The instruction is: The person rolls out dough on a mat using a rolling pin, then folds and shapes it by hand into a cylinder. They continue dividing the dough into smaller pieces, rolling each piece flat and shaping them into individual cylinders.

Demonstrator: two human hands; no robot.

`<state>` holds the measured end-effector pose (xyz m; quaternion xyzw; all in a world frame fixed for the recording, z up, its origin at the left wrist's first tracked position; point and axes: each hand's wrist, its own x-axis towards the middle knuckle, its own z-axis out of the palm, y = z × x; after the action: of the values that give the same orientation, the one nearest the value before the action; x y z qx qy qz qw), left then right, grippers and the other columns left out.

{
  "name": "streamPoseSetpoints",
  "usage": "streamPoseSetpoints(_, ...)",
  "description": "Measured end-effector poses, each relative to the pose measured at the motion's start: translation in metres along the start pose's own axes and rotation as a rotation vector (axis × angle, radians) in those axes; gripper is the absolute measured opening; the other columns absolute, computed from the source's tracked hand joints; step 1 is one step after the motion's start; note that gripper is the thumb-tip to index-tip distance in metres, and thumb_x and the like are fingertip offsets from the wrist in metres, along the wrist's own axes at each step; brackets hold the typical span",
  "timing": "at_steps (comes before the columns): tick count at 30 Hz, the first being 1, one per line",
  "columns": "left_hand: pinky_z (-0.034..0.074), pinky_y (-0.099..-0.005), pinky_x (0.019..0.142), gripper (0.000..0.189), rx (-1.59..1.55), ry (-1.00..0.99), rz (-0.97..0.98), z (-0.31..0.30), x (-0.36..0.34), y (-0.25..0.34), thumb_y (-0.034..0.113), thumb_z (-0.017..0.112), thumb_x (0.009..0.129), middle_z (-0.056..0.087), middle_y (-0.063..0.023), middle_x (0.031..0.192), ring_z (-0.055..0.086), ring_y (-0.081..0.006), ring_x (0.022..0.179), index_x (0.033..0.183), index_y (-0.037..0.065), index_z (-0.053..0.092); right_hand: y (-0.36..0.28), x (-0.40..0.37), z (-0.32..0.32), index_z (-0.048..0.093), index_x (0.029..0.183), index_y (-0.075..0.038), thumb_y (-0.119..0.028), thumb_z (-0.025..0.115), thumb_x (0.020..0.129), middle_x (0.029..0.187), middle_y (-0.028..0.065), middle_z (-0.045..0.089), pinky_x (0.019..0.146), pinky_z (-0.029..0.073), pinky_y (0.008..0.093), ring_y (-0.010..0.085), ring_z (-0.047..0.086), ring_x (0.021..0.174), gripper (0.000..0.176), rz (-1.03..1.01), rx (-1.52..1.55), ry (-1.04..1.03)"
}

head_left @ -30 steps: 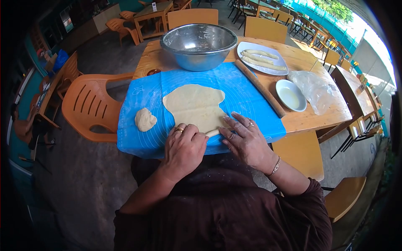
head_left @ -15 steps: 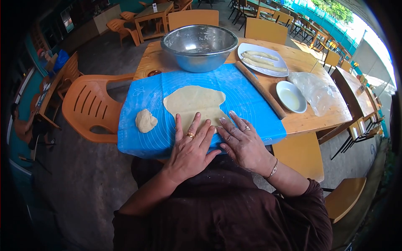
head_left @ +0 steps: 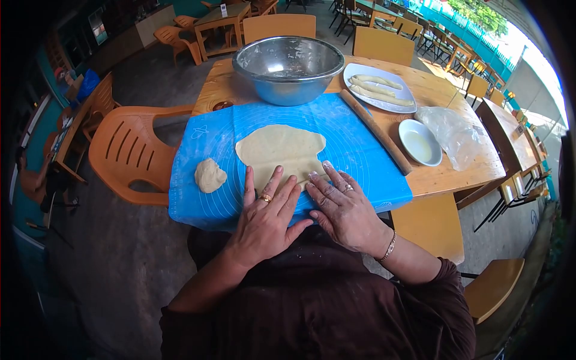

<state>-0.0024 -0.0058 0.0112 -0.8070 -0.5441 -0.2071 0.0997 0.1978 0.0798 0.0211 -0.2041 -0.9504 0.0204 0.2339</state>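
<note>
Right hand [head_left: 350, 221] shifted toward left hand [head_left: 264, 225]; both, fingers slightly apart, equally near, touch dough sheet [head_left: 281, 146], which extends ahead.

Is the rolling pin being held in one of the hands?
No, the left hand and the right hand are on the dough sheet, while the rolling pin lies along the edge of the mat.

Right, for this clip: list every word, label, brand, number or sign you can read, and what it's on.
No text is readable.
Mat: white marks, too small to read.
White card on the back table: too small.
Blue scrawl at far right: cannot be made out.
Bowl, plate, rolling pin, bag: no lettering I can make out.
</note>
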Motion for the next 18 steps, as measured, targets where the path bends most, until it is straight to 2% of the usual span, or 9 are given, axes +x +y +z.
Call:
streamPoseSetpoints(9,0.005,-0.0698,0.112,0.065,0.103,0.039,-0.178,0.001,0.013,-0.01,0.045,0.062,0.09,0.056,-0.0218,0.135,0.035,-0.0403,0.141,0.129,-0.007,0.055,0.02,0.031,0.016,0.056,0.13,0.001,-0.03,0.057,0.096,0.137,0.0203,0.054,0.111,0.032,0.0518,0.0431,0.039,0.137,0.047,0.026,0.056,0.004)
streamPoseSetpoints(13,0.005,-0.0703,0.112,0.064,0.032,0.082,-0.129,0.0,0.006,-0.004,0.044,0.063,0.089,0.056,-0.0211,0.135,0.035,-0.0397,0.141,0.128,-0.006,0.055,0.011,0.023,0.001,0.056,0.13,0.001,-0.03,0.057,0.096,0.137,0.0203,0.054,0.112,0.032,0.052,0.043,0.038,0.137,0.046,0.0,0.031,-0.013)
streamPoseSetpoints(15,0.007,-0.0726,0.111,0.064,0.005,0.031,-0.066,0.002,-0.001,0.001,0.046,0.059,0.091,0.053,-0.0211,0.137,0.034,-0.0404,0.141,0.127,-0.008,0.056,0.008,0.019,0.003,0.056,0.13,0.001,-0.03,0.057,0.096,0.137,0.0202,0.054,0.112,0.032,0.0522,0.0431,0.038,0.137,0.046,-0.014,0.021,-0.019)
streamPoseSetpoints(18,0.005,-0.0728,0.111,0.066,0.038,0.048,-0.091,0.003,0.004,-0.003,0.048,0.057,0.091,0.054,-0.0229,0.135,0.034,-0.041,0.141,0.126,-0.008,0.056,0.01,0.018,0.012,0.056,0.131,0.001,-0.029,0.057,0.096,0.137,0.0202,0.054,0.112,0.031,0.0524,0.0433,0.038,0.137,0.046,0.006,0.011,-0.024)
